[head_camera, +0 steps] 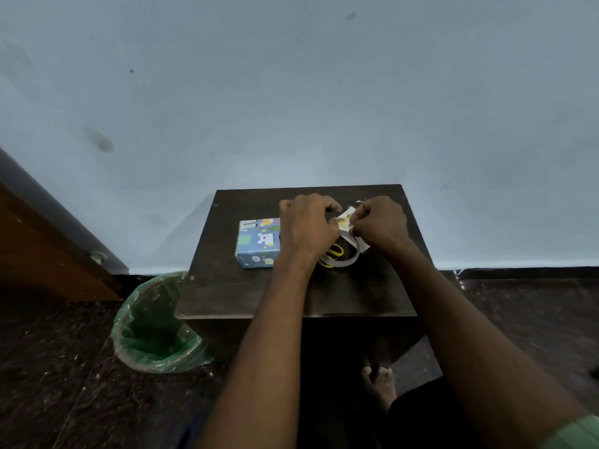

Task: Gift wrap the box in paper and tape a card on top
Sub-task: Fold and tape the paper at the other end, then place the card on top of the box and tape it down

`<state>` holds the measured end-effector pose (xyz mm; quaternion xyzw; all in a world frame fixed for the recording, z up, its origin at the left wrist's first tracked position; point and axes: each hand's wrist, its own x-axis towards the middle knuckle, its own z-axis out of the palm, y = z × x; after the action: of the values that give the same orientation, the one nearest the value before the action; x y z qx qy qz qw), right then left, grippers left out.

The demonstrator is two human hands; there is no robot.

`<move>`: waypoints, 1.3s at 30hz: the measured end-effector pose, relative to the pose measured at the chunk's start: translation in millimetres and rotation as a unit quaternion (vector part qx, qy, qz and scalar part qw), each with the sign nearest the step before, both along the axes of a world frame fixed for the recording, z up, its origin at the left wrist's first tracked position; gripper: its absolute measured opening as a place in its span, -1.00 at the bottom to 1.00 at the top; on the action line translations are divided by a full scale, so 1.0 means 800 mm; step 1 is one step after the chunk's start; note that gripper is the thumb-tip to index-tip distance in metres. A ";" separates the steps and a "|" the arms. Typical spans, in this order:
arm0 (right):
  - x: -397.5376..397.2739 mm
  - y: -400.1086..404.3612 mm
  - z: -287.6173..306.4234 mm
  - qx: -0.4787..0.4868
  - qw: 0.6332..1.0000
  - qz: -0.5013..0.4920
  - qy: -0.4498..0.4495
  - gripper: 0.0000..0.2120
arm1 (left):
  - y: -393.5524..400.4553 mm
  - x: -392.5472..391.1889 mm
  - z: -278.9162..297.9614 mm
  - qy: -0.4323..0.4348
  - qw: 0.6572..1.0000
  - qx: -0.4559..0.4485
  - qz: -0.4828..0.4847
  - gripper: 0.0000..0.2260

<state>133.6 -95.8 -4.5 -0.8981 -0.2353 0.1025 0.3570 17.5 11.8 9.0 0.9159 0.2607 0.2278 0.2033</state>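
The box (pixel 258 243), wrapped in blue cartoon-print paper, lies on the dark wooden table (pixel 246 286) at its left middle. My left hand (pixel 308 226) is just right of the box, fingers curled around a roll of clear tape (pixel 348 259) that hangs below both hands. My right hand (pixel 379 223) pinches the tape's loose end near the roll. Behind the hands a white card with a yellow picture (pixel 345 219) lies on the table, mostly hidden. Yellow-handled scissors (pixel 334 254) show through the roll's ring.
A bin lined with a green bag (pixel 152 322) stands on the floor at the table's left front corner. A wooden door (pixel 48 247) is at far left, a blue wall behind. A bare foot (pixel 379 384) shows under the table.
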 end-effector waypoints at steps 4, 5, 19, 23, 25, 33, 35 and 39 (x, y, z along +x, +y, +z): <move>0.016 -0.017 -0.006 -0.093 0.995 -0.017 -0.024 -0.74 | -0.006 0.021 -0.004 0.021 1.000 -0.005 0.011 -0.79; 0.017 -0.018 -0.008 -0.107 0.994 -0.014 -0.019 -0.65 | -0.002 0.022 -0.004 0.010 0.999 -0.021 0.022 -0.81; 0.014 -0.008 0.007 0.131 0.990 -0.053 -0.002 -0.77 | 0.019 0.008 -0.014 -0.091 0.984 -0.156 0.006 -0.74; 0.007 -0.005 0.024 0.256 0.966 -0.030 0.001 -0.83 | 0.029 -0.001 -0.011 -0.109 0.984 -0.140 0.021 -0.61; -0.001 0.003 0.024 0.313 0.948 -0.018 0.048 -0.84 | 0.036 -0.009 -0.012 -0.120 0.980 -0.157 0.027 -0.57; -0.060 0.056 0.028 0.454 0.804 -0.020 0.384 -0.78 | 0.062 -0.042 0.006 -0.226 0.931 -0.264 0.110 -0.51; -0.074 0.067 0.024 0.421 0.820 0.008 0.388 -0.73 | 0.077 -0.053 0.007 -0.239 0.923 -0.278 0.117 -0.62; -0.083 0.075 0.029 0.391 0.848 0.080 0.348 -0.63 | 0.107 -0.080 0.001 -0.214 0.950 -0.217 0.074 -0.78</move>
<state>67.2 -35.7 18.8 -0.5673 -0.1871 0.3364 0.7280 -46.4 97.4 9.7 0.7576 0.3216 0.3708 0.4302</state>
